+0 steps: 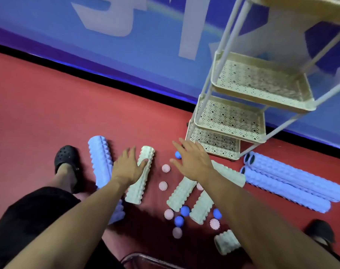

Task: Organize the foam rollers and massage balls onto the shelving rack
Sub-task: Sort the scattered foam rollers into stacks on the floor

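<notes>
Both hands reach down over a red floor strewn with rollers and balls. The left hand is spread wide, palm down, its thumb resting against a cream ridged foam roller that lies lengthwise just right of a long pale blue ridged foam roller. The right hand is also open with fingers splayed, holding nothing, hovering above the floor just in front of the cream perforated-metal shelving rack, whose three lower trays show nothing in them. A small blue massage ball peeks out beside the right hand's fingers, and two pink spiky massage balls lie between the two hands. Under the right forearm more cream rollers lie at angles, with blue and pink balls scattered among them. Three long pale blue rollers lie side by side right of the rack's base. A black clog stands left of the blue roller.
</notes>
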The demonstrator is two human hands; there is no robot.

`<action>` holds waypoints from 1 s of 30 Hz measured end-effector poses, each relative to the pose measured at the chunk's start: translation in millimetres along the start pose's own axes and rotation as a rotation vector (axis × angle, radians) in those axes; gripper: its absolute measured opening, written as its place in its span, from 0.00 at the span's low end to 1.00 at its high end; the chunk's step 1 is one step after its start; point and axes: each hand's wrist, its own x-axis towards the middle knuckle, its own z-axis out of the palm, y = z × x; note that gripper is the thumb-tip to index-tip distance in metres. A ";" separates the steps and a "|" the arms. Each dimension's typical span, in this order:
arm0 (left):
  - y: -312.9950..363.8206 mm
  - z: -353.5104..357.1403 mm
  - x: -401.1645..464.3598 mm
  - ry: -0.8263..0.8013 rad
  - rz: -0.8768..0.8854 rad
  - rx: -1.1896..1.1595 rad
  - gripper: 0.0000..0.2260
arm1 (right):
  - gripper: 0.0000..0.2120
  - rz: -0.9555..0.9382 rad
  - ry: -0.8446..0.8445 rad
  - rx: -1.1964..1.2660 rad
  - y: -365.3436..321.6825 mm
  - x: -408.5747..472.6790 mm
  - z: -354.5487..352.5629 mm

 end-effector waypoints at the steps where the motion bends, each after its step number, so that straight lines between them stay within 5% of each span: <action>1: -12.0 3.2 8.3 -0.004 -0.062 -0.016 0.36 | 0.32 -0.015 -0.022 0.010 -7.0 13.3 5.1; 14: -150.8 88.0 77.1 -0.085 -0.888 -0.355 0.47 | 0.33 -0.198 -0.223 0.046 -47.1 118.4 121.3; 30: -189.3 110.0 94.2 -0.077 -0.973 -0.493 0.49 | 0.34 -0.149 -0.342 0.075 -56.0 118.5 166.7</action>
